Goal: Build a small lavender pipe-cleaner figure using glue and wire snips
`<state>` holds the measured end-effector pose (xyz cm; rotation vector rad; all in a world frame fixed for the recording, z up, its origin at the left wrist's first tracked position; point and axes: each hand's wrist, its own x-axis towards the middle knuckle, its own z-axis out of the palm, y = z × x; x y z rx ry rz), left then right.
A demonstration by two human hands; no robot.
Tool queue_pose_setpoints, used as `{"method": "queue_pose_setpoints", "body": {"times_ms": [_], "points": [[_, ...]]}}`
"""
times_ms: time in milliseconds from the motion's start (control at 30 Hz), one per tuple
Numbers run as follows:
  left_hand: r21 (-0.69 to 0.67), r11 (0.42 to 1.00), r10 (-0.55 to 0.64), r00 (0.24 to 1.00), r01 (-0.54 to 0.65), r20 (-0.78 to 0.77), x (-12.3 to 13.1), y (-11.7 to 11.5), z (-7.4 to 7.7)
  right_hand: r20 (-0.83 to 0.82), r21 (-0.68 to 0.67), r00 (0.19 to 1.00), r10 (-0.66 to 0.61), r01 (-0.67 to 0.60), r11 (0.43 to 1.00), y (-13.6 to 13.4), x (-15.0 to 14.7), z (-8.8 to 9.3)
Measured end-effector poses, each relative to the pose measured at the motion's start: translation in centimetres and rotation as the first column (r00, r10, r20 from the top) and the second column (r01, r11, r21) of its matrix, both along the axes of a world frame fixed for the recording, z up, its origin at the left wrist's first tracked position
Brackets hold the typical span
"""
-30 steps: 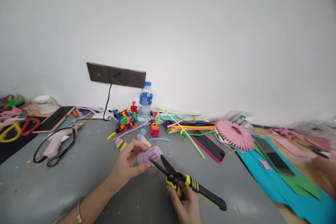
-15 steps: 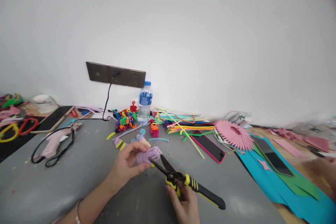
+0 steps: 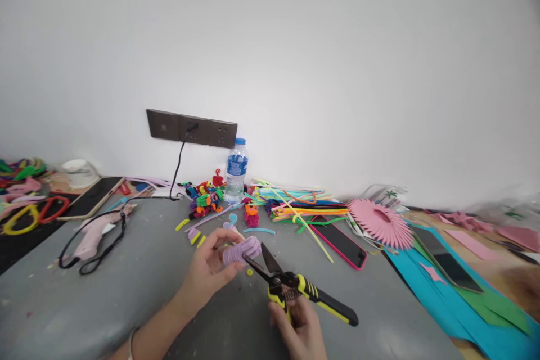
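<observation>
The left hand (image 3: 206, 273) is closed around a purple bundle (image 3: 242, 249) of wound pipe cleaner, with the fingers curled over its left end and the thumb under it. It holds the bundle just above the counter (image 3: 139, 270), near the middle. The right hand (image 3: 299, 329) grips the yellow and black handles of the snips (image 3: 291, 287) from below, at the near edge of the view. The blades stand open in a narrow V, and their tips touch the right end of the bundle. A small yellow bit (image 3: 249, 271) lies on the counter just below the blades.

Farther off, a bottle (image 3: 236, 171) stands by the wall, with a heap of coloured pipe cleaners (image 3: 304, 205) to its right. A phone (image 3: 341, 242) lies just in front of the heap, and a pink glue gun (image 3: 95, 230) lies well to the left.
</observation>
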<state>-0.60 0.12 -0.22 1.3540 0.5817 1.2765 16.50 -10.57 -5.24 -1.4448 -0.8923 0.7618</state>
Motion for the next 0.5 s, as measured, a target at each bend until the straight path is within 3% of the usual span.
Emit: {"method": "queue_pose_setpoints", "body": {"times_ms": [300,500], "points": [[0.051,0.993,0.105,0.994,-0.103,-0.040,-0.2,-0.2,0.6,-0.130,-0.012,0.990,0.060,-0.062,0.998,-0.1,-1.9,0.0],[0.041,0.994,0.102,0.986,-0.098,-0.129,-0.4,-0.3,0.3,-0.206,-0.021,0.974,0.098,-0.105,0.994,-0.4,-2.1,0.6]]}}
